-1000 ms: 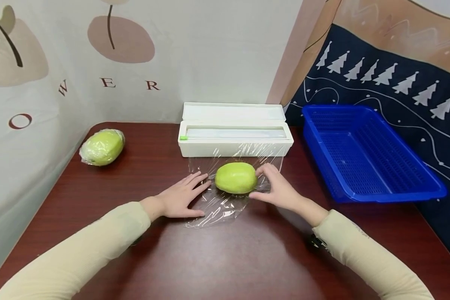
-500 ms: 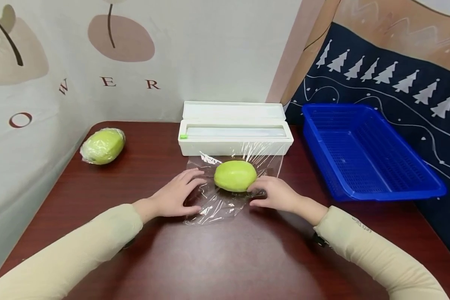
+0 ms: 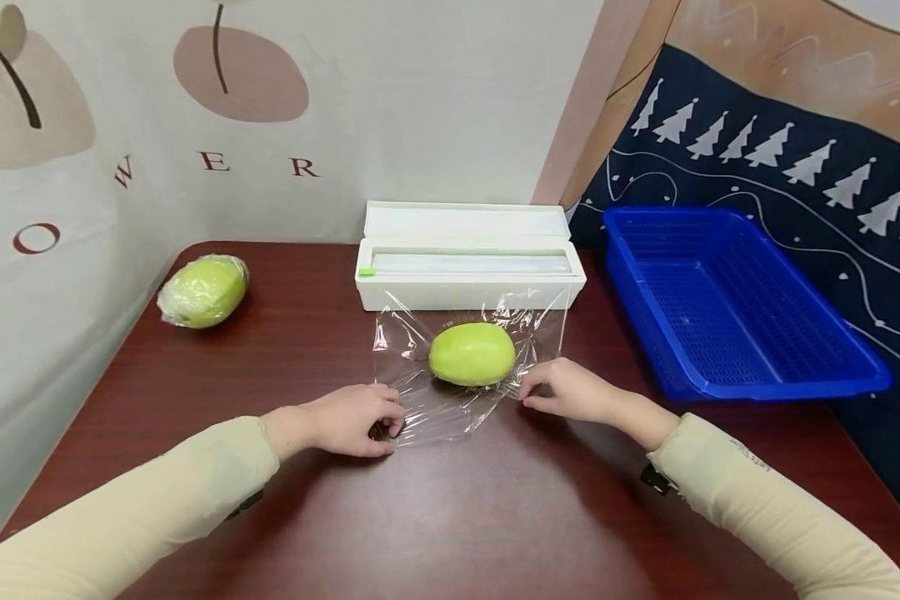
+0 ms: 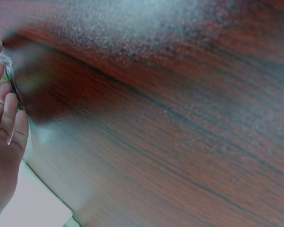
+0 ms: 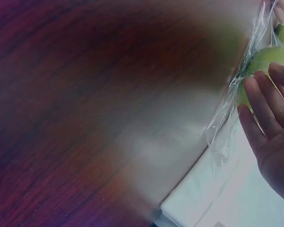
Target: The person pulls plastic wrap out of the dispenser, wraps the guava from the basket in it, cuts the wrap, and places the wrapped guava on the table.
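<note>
A green oval fruit [image 3: 472,354] lies on a sheet of clear plastic wrap [image 3: 438,417] in the middle of the table. The wrap runs out from the front of a white wrap dispenser [image 3: 471,293], whose lid stands up. My left hand [image 3: 356,419] pinches the wrap's near left edge between curled fingers and thumb. To the right of the fruit, my right hand [image 3: 570,389] pinches the near right edge the same way. Neither hand touches the fruit. In the right wrist view the wrap [image 5: 222,120] rises beside the fingers [image 5: 255,101].
Another green fruit [image 3: 204,292], wrapped in plastic, sits at the table's back left. A blue plastic basket [image 3: 780,390] stands on the right side. Behind the dark red table [image 3: 450,517] hang printed cloths [image 3: 435,100].
My left hand has come nearer to me and its spread fingers have curled onto the wrap. The right hand has left the fruit's side and moved to the wrap's edge, which now looks tauter.
</note>
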`<action>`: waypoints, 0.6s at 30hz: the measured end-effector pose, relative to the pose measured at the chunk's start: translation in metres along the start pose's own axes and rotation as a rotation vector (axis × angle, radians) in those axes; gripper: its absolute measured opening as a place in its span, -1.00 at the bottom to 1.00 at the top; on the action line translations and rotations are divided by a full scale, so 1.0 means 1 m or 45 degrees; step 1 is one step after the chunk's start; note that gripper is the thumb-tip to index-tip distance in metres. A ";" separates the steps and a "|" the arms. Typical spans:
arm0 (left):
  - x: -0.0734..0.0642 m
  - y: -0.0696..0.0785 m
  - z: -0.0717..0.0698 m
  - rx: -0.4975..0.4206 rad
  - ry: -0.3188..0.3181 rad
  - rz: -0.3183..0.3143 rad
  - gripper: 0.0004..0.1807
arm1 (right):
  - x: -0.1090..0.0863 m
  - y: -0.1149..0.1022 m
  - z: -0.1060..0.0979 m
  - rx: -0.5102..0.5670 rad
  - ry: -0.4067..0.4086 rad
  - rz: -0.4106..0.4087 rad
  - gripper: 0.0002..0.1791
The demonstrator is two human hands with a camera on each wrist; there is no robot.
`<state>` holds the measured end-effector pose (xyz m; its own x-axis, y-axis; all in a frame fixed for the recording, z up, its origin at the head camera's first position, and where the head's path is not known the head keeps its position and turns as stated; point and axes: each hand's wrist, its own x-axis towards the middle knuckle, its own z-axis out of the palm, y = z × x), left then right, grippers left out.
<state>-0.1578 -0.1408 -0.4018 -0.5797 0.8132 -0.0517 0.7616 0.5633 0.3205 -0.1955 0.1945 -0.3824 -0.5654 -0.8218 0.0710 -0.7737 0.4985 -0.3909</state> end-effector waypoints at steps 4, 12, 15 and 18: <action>0.001 -0.003 -0.001 -0.009 -0.011 0.033 -0.84 | -0.001 0.000 -0.001 0.036 -0.013 -0.003 -0.95; 0.002 0.001 -0.005 0.042 -0.036 0.070 -0.81 | 0.001 -0.003 -0.005 0.032 0.006 -0.012 -0.94; 0.003 0.002 -0.005 0.050 -0.048 0.076 -0.81 | 0.001 -0.004 -0.010 0.053 0.025 -0.019 -0.90; 0.002 0.003 -0.006 0.043 -0.062 0.056 -0.81 | -0.002 -0.004 -0.017 0.083 0.054 -0.037 -0.87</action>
<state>-0.1585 -0.1379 -0.3955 -0.5312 0.8430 -0.0847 0.7959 0.5308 0.2912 -0.1964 0.1986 -0.3657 -0.5555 -0.8225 0.1218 -0.7707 0.4544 -0.4467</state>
